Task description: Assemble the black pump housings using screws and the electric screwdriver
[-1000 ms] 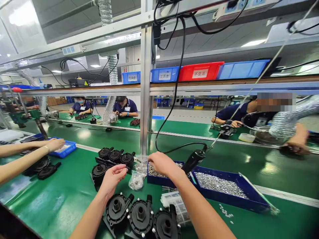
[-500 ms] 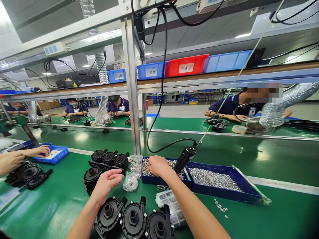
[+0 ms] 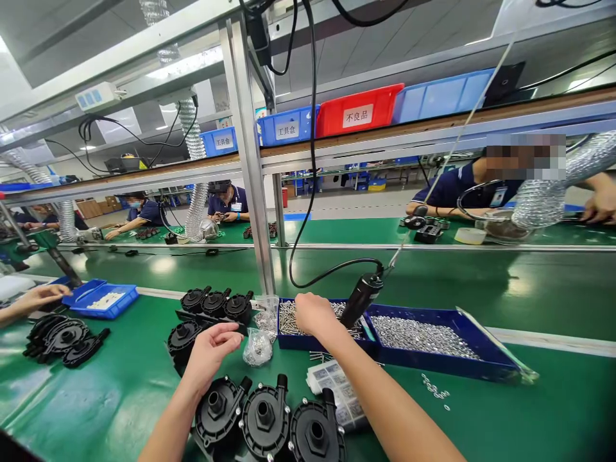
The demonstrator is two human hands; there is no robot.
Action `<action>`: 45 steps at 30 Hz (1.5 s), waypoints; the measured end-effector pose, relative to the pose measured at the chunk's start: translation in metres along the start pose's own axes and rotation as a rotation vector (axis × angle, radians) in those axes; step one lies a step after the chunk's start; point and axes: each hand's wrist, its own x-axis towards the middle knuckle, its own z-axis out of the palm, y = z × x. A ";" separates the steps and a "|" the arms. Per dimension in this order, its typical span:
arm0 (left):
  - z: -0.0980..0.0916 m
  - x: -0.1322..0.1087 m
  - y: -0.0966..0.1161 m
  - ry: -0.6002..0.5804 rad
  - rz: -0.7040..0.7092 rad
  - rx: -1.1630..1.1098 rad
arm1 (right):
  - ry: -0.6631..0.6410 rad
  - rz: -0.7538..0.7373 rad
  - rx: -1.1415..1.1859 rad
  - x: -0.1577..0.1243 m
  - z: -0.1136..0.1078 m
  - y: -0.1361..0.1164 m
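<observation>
My right hand (image 3: 315, 316) is over the blue tray of long screws (image 3: 290, 321), its fingertips hidden behind the hand. A black electric screwdriver (image 3: 360, 300) hangs on its cable just right of it. My left hand (image 3: 215, 350) is raised above the front black pump housings, fingers bent and thumb near the fingertips; whether it holds something small I cannot make out. Three round black housings (image 3: 264, 416) stand in front, with screws around their rims. More housings (image 3: 213, 305) stand behind my left hand. A plastic bag of small parts (image 3: 258, 348) lies between my hands.
Right of the screws, a blue tray holds nuts (image 3: 423, 337); loose washers (image 3: 436, 391) lie before it. A clear compartment box (image 3: 339, 391) sits under my right forearm. At left are a person's hand (image 3: 45, 295), a blue tray (image 3: 126, 303) and black parts (image 3: 65, 337).
The view has shifted slightly. My right hand stays at the screw tray and my left hand above the housings. The neighbouring person's hand has drawn left, away from the blue tray.
</observation>
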 end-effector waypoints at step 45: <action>-0.016 0.014 -0.005 -0.203 0.368 0.415 | 0.017 -0.581 1.080 0.002 0.048 -0.047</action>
